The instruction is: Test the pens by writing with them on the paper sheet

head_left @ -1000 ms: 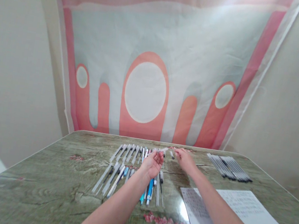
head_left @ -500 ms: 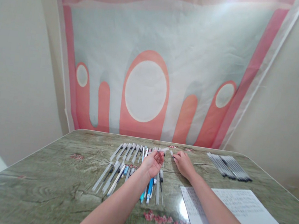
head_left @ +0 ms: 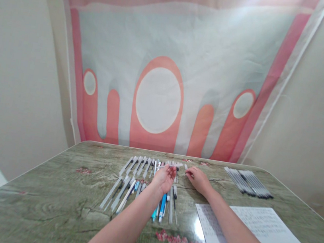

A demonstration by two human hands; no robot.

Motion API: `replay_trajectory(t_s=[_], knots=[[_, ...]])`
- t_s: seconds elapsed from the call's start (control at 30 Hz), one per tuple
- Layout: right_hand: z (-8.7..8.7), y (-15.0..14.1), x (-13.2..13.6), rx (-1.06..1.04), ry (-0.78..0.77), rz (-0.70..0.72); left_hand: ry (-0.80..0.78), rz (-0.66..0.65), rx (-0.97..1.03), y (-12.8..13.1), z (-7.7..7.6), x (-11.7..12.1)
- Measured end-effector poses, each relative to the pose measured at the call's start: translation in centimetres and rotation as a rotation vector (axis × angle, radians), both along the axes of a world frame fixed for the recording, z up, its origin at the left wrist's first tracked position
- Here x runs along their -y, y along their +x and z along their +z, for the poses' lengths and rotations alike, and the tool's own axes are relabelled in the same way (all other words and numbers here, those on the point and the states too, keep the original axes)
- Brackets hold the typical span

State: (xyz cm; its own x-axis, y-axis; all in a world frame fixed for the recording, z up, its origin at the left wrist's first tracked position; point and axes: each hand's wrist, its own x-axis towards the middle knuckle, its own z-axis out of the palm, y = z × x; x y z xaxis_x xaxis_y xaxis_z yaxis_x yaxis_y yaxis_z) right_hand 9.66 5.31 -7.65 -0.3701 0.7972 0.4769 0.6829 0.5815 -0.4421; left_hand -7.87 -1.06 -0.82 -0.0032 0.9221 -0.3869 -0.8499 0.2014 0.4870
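Observation:
My left hand [head_left: 166, 179], palm turned up and fingers curled, is closed on a thin translucent pen barrel [head_left: 178, 165] that lies crosswise at its fingertips. A short gap to the right, my right hand [head_left: 198, 179] pinches a small pale piece [head_left: 186, 166] with a dark end, which looks like a pen cap; its lower part is hidden by the fingers. Beneath and left of my left hand are two rows of pen parts: clear barrels with caps [head_left: 127, 165] in the far row, and barrels, refills and blue pens [head_left: 162, 208] in the near row.
A bundle of clear pens with dark ends [head_left: 248, 182] lies at the far right of the wood-patterned table [head_left: 57, 199]. Handwritten white paper [head_left: 280, 242] lies under my right forearm. Behind the far edge hangs a pink and grey printed sheet [head_left: 168, 30].
Both hands stay almost in place. The fingers of my right hand have shifted slightly to the left around the small piece, and the view has tilted a little.

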Motion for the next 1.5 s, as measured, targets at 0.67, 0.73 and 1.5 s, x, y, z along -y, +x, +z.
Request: replay_trajectory(t_s=[0.67, 0.73, 1.5], knots=[[7.8, -1.8, 3.4, -0.402, -0.228, 0.221, 0.017, 0.061, -0.059, 0.1, 0.0, 0.0], [7.9, -1.8, 3.4, -0.403, -0.217, 0.216, 0.026, 0.064, -0.062, 0.1, 0.0, 0.0], [7.6, -2.2, 3.5, -0.438, -0.177, 0.176, 0.076, 0.064, -0.021, 0.4, 0.6, 0.4]])
